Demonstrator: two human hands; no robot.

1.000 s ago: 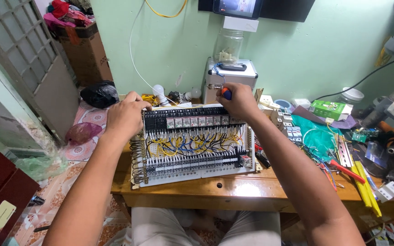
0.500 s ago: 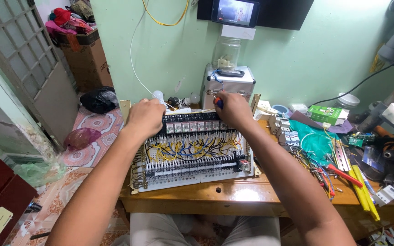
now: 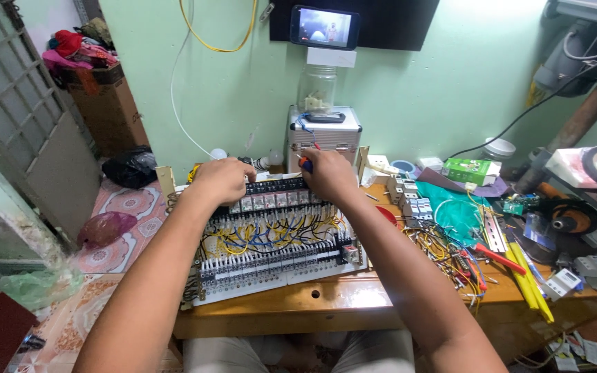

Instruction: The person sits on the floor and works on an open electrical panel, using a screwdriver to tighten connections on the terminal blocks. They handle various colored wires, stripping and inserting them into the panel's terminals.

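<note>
Screwdriver (image 3: 305,164) gripped by right hand (image 3: 327,175) at panel (image 3: 271,242) far edge | left hand (image 3: 222,179) closed on relays (image 3: 257,202) | step judged: terminal tightening; steady tip alignment needed.

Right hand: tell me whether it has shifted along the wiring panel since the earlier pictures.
No. The right hand rests at the wiring panel's far edge in front of the silver case, as before; only the camera view shifted.

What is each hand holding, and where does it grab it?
The right hand grips a screwdriver by its orange-and-blue handle. The left hand rests on the wiring panel's far edge; a grip cannot be told.
</note>
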